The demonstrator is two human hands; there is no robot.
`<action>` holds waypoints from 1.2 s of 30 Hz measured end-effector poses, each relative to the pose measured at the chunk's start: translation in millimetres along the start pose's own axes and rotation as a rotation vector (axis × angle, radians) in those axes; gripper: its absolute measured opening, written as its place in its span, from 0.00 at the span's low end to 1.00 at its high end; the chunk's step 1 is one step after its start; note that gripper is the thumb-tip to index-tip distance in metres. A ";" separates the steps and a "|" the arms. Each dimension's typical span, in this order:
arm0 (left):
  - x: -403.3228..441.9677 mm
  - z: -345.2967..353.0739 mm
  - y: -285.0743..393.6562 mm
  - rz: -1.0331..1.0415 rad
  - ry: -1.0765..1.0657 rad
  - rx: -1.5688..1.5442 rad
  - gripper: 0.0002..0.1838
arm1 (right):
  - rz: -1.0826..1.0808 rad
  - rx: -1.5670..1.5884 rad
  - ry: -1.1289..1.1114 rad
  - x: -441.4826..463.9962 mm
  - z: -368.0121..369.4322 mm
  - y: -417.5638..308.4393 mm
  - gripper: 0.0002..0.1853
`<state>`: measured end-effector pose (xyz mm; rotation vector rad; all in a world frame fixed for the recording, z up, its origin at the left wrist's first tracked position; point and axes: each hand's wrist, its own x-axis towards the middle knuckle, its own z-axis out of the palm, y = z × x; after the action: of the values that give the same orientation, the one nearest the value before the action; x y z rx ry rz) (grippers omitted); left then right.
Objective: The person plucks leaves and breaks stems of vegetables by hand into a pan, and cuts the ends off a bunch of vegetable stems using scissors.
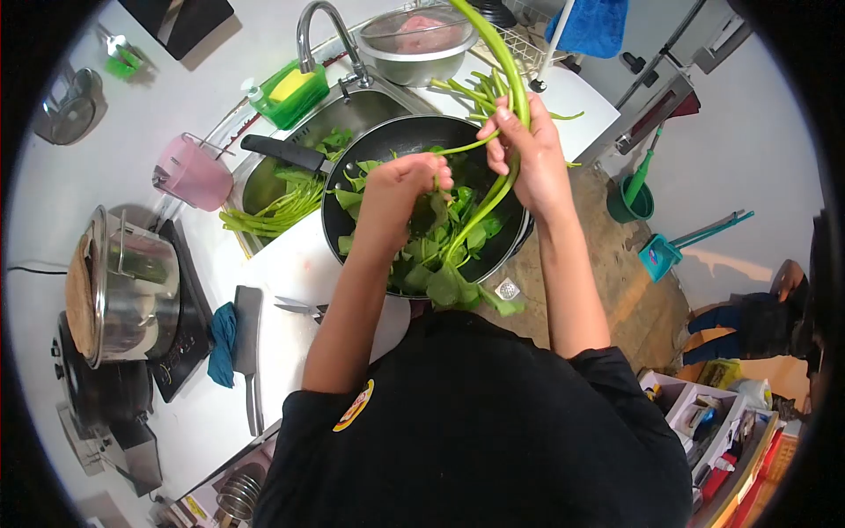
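Observation:
My right hand (528, 163) is closed around long, thick leafy green stems (506, 53), whose leafy ends hang down over a black frying pan (337, 211). One thinner stem (471, 145) stretches from that hand to my left hand (409, 180), where the fingers pinch together above the pan. Loose green leaves (462, 207) fill much of the pan, and some droop over its near rim. Behind my right hand, a pile of bare cut stems (475, 92) lies on the white counter. My left fingertips are partly hidden by the back of the hand.
A sink (361, 110) with more greens (282, 207) lies behind the pan. Left on the counter (290, 264) are a cleaver (248, 352), a smaller knife (297, 307) and a steel pot (141, 282). A colander-topped bowl (414, 66) stands behind. Another person (757, 317) is at the right.

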<state>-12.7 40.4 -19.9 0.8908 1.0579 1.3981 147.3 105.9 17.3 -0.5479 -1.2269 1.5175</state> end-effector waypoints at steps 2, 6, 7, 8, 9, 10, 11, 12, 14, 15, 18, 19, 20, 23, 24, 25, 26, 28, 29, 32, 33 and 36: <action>3.0 1.2 0.1 -0.024 0.058 -0.178 0.11 | 0.004 -0.083 0.032 -7.2 6.9 4.4 0.07; 8.3 6.0 -2.6 -0.036 0.167 -0.413 0.10 | -0.047 -0.063 0.031 -18.1 21.1 17.5 0.06; 7.7 9.0 -0.8 -0.048 0.195 -0.476 0.09 | -0.069 -0.056 0.043 -18.6 22.6 19.5 0.05; 7.3 10.8 -0.9 -0.062 0.215 -0.511 0.09 | -0.092 -0.049 0.056 -19.1 23.6 21.1 0.05; 6.7 12.6 -1.4 -0.076 0.234 -0.546 0.09 | -0.114 -0.042 0.070 -20.0 24.3 22.4 0.05; 6.7 14.2 -0.4 -0.088 0.252 -0.581 0.08 | -0.129 -0.042 0.081 -21.4 25.4 22.9 0.05; 5.8 14.2 2.5 -0.105 0.207 -0.527 0.09 | -0.145 -0.043 0.093 -23.0 26.3 23.0 0.05; 3.0 12.2 7.3 -0.121 0.161 -0.474 0.09 | -0.161 -0.043 0.104 -23.3 26.6 22.8 0.05; -1.3 2.5 13.3 -0.102 0.033 -0.243 0.09 | -0.174 -0.047 0.128 -20.6 17.1 12.8 0.06; -2.7 -4.3 15.7 -0.070 -0.052 -0.064 0.10 | -0.168 -0.029 0.132 -16.1 10.6 7.7 0.06; -10.9 -4.6 16.4 0.003 -0.258 0.334 0.11 | -0.087 -0.046 0.074 -9.4 -0.7 -7.1 0.06; -11.9 -3.8 15.6 0.013 -0.311 0.434 0.11 | -0.073 -0.056 0.050 -8.4 -0.9 -7.6 0.07; -13.3 -3.1 14.8 0.024 -0.361 0.534 0.11 | -0.059 -0.066 0.025 -8.4 -0.2 -7.1 0.07; -18.3 10.2 6.0 0.105 -0.208 0.578 0.07 | -0.065 -0.095 0.004 -11.2 8.0 -7.1 0.08; -19.6 13.8 2.5 0.134 -0.150 0.581 0.06 | -0.064 -0.100 -0.004 -12.5 10.2 -7.5 0.07; -20.6 17.7 -0.7 0.197 -0.131 0.498 0.04 | -0.059 -0.118 -0.009 -13.6 11.9 -7.5 0.07; -20.9 20.6 -2.2 0.242 -0.093 0.518 0.04 | -0.054 -0.093 -0.011 -13.2 12.3 -6.6 0.07; -23.1 23.0 -5.4 0.321 -0.017 0.555 0.05 | -0.034 -0.040 -0.010 -14.5 12.6 -3.5 0.08; -21.6 20.7 -7.2 0.357 -0.027 0.576 0.05 | -0.015 0.005 -0.008 -14.1 13.3 -4.0 0.08; -17.3 11.2 -12.4 0.416 -0.043 0.625 0.05 | -0.004 0.115 0.021 -13.8 13.3 -1.8 0.08; -16.8 9.6 -12.6 0.405 -0.036 0.631 0.06 | 0.003 0.123 0.018 -14.1 13.9 -1.2 0.09; -13.1 7.0 -6.3 0.284 0.043 0.538 0.07 | 0.016 0.063 0.021 -14.1 13.9 -2.5 0.08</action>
<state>-2.8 28.0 -23.0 1.4506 1.4150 1.3847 141.5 87.2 21.1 -0.5323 -1.1567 1.5549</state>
